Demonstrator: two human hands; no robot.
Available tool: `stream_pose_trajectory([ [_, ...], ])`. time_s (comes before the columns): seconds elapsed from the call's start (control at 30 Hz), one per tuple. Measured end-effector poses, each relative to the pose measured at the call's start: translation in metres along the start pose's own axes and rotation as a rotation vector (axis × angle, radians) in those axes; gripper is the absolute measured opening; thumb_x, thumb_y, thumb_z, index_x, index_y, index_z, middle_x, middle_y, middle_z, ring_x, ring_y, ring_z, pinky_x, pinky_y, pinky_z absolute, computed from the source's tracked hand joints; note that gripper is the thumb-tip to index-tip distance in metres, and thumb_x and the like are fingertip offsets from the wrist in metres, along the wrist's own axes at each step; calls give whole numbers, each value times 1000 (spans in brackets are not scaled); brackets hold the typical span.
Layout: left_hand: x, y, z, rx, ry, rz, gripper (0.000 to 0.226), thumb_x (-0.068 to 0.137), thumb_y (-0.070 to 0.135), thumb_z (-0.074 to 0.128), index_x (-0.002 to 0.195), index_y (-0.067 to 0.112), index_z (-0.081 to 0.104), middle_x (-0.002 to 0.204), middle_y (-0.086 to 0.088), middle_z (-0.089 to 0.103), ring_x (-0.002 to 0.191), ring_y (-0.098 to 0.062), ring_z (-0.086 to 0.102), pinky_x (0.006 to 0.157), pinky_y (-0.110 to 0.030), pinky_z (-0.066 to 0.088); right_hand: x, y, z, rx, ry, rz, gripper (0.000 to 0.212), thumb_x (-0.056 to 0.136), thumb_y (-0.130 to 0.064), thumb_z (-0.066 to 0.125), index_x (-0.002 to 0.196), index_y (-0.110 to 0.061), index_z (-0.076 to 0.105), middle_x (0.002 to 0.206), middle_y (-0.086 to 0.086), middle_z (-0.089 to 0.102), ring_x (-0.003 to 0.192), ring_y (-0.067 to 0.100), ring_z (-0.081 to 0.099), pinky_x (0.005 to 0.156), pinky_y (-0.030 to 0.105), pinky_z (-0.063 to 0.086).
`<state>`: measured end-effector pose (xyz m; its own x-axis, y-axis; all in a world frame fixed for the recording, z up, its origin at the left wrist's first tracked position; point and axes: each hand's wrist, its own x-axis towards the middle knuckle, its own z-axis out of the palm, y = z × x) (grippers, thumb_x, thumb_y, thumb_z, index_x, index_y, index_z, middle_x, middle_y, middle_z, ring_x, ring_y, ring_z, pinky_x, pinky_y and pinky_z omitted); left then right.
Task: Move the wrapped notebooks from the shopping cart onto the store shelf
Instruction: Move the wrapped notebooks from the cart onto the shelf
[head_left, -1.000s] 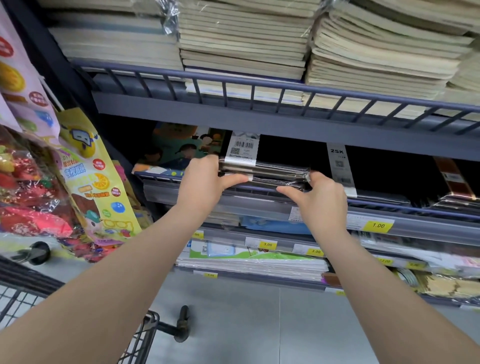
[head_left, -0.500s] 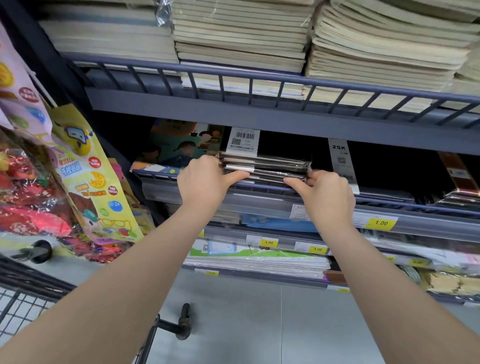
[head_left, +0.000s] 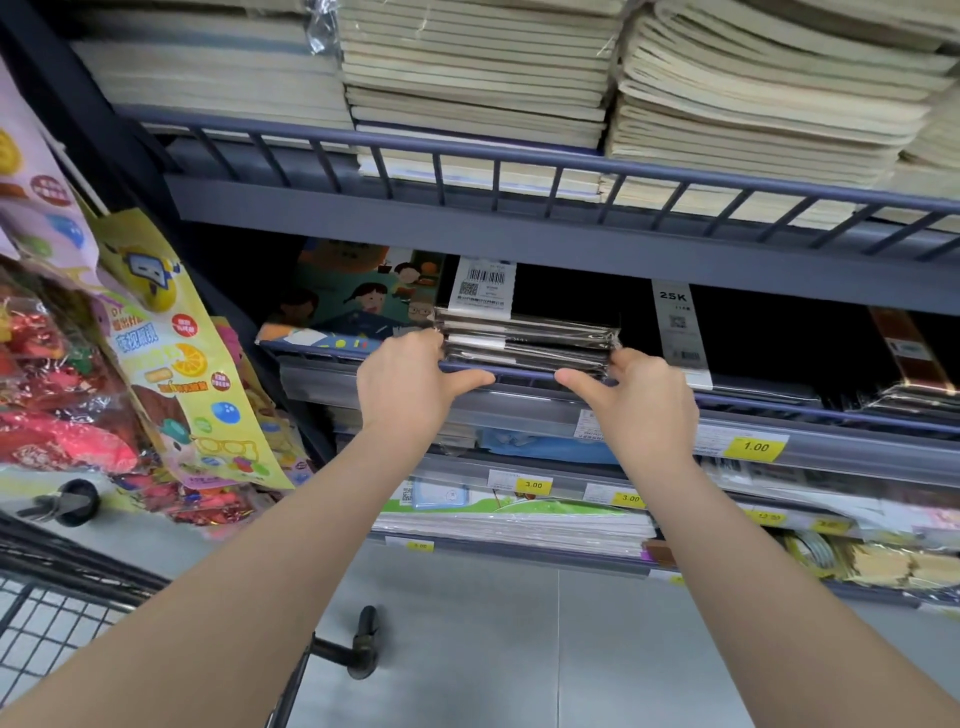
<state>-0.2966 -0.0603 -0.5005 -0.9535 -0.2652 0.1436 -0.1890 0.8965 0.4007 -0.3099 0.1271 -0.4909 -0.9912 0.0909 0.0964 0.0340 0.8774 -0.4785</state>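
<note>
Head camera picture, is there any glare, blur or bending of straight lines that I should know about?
Head view: wide-angle bend curves the shelf rail; glare streaks the plastic on the wrapped notebooks held between the left hand and right hand; the shelf bay behind them is in deep shadow; price tags at lower right look soft.

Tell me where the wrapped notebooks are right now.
The wrapped notebooks sit mid-frame on the middle shelf behind its rail, held between the left hand and right hand, right of the cartoon book.

Bright even store light, dark shelf recess, curved, softly blurred edges
</note>
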Motion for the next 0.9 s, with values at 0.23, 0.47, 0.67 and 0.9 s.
stream_pose_trajectory([
  [0.23, -7, 1, -1, 35, 13, -20, 59, 68, 63, 65, 54, 18, 30, 52, 2, 42, 61, -20, 45, 42, -25, 20, -5, 1, 2, -21, 30, 23, 56, 75, -59, 62, 87, -5, 62, 85, 12, 70, 81, 31, 63, 59, 31, 45],
  [0.47, -6, -8, -11, -311, -27, 46, 54, 64, 49, 77, 81, 5, 51, 88, -14, 66, 88, -27, 61, 68, -42, 51, -8, 0, -8, 55, -9, -2, 66, 75, -56, 64, 122, -11, 51, 79, 2, 59, 83, 30, 59, 62, 34, 47],
  [0.67, 6, 1, -20, -144, 59, 30, 61, 68, 55, 71, 52, 12, 31, 59, -9, 52, 62, -24, 49, 51, -31, 31, -3, -2, -4, 126, 63, -25, 47, 77, -47, 68, 77, -5, 47, 69, 11, 61, 67, 33, 53, 52, 31, 39],
  [0.9, 5, 0, -27, -29, -23, 79, 60, 68, 62, 66, 61, 7, 42, 53, -5, 45, 59, -25, 52, 47, -30, 32, -10, -1, 0, 111, 110, -16, 45, 77, -48, 67, 83, -5, 54, 86, 16, 69, 74, 33, 60, 59, 33, 47],
])
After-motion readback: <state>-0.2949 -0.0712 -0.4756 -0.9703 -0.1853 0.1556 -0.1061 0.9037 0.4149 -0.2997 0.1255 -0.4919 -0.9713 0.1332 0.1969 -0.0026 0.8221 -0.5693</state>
